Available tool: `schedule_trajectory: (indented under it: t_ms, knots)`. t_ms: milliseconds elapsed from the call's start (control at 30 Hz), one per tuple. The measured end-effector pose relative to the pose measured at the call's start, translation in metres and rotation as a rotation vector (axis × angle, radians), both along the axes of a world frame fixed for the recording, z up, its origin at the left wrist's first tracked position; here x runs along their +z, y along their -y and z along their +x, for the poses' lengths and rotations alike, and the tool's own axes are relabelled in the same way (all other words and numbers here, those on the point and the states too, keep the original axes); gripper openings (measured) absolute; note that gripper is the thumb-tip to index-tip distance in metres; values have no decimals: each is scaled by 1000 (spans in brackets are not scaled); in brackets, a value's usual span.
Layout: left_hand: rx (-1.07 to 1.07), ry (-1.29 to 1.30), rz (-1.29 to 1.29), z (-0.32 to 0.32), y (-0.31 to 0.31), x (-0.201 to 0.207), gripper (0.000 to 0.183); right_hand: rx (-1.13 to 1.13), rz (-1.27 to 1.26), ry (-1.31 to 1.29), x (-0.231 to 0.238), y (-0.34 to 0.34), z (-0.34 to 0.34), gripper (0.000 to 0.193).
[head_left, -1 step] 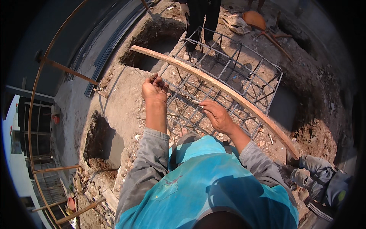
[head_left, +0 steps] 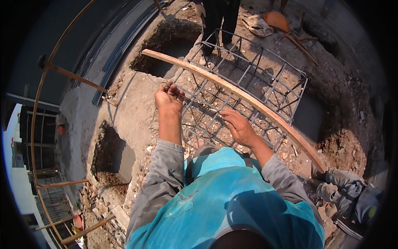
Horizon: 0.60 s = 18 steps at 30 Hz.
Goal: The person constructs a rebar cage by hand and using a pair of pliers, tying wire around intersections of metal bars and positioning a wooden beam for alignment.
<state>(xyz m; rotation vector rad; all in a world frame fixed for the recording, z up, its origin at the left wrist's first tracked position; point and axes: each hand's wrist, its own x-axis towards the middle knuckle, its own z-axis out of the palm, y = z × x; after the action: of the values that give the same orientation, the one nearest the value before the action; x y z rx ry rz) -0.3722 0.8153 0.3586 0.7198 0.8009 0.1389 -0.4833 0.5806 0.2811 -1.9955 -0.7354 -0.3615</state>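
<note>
Rebar cage (head_left: pixel 232 95): grid of dark steel bars lying flat on sandy ground, just beyond the person's knees, between two dug pits. Left hand (head_left: pixel 168 98) at the cage's near-left corner, fingers curled over a bar, seemingly grasping it. Right hand (head_left: pixel 237 125) resting on the near grid, fingers spread loose, nothing clenched. Long wooden plank (head_left: pixel 232 93) laid diagonally across the cage. Far side: a second person's dark trouser legs (head_left: pixel 219 18) at the cage edge. Progress: cage looks largely assembled; work on the near bars appears unfinished. Against the earlier frame: nothing visibly moved
</note>
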Motion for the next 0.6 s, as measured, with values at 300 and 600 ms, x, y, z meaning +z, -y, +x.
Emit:
schedule_trajectory:
  t_ms: [300,600]
  knots:
    - [122,294,-224,9,-74,0,22,-128,-13,-721,-66,104,-87,19]
    - [221,143,-36,-28,-24,7,38,-568,167,-321,9,120,-47,37]
